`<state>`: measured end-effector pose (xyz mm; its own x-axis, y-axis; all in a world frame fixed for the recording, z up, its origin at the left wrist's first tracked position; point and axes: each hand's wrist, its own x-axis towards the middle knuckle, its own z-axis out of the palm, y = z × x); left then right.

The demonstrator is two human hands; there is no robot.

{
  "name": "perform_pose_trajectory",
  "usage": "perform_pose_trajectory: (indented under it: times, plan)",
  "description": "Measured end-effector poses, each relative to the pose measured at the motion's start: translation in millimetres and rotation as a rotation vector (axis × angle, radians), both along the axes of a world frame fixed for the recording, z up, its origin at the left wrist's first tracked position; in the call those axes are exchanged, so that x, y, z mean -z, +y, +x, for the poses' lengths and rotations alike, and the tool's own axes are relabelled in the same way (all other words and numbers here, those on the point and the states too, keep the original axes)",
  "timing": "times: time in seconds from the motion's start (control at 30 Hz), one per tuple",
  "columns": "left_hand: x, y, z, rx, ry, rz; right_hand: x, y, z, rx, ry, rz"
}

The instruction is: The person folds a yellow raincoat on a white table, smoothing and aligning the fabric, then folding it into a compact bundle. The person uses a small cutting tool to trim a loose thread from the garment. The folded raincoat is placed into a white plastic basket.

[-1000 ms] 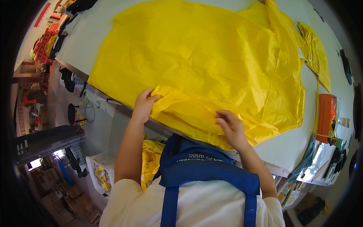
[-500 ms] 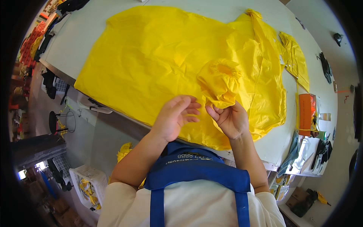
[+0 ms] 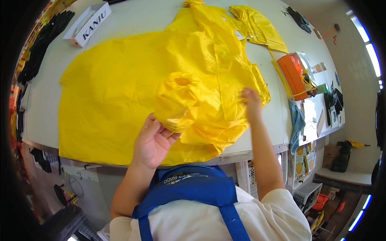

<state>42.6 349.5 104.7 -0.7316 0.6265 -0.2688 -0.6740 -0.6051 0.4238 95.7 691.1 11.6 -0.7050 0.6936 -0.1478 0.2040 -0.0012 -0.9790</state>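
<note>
A large yellow coat-like garment (image 3: 108, 96) of smooth, shiny sheeting lies spread over the white table (image 3: 273, 134). My left hand (image 3: 152, 144) grips the lower edge of a bunched yellow sleeve (image 3: 177, 102), thumb on the near side and fingers curled under it. The sleeve's gathered, ruffled opening faces up. Whether it is joined to the garment, I cannot tell. My right hand (image 3: 252, 102), smeared by motion, is over the garment's right edge, apart from the sleeve. Its fingers do not show clearly.
Farther back lies a folded yellow piece (image 3: 259, 28). An orange box (image 3: 292, 76) stands on the right, with a blue-grey cloth (image 3: 296, 124) near it at the table edge. A white open box (image 3: 90, 25) and dark gloves (image 3: 44, 44) lie at the far left.
The sleeve has passed from my right hand to my left. My right hand has swung away to the right. The view has turned and shifted right.
</note>
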Motion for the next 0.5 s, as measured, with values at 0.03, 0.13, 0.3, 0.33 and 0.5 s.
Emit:
perform_pose_trajectory:
  times: [0.03,0.13,0.3,0.33,0.5]
  plan:
    - [-1,5,0,0.012,-0.012,-0.026,51,80,19,0.210,-0.032,0.455]
    - [1,25,-5,0.070,-0.037,-0.063,88,185,52,0.708,-0.540,0.533]
    - [5,55,2,0.007,-0.060,-0.179,31,186,31,-0.125,-0.448,0.027]
    - [5,64,1,0.012,-0.055,-0.197,30,196,29,-0.186,-0.389,-0.091]
    - [7,96,-3,0.053,-0.051,-0.136,81,208,15,-0.400,-0.613,1.286]
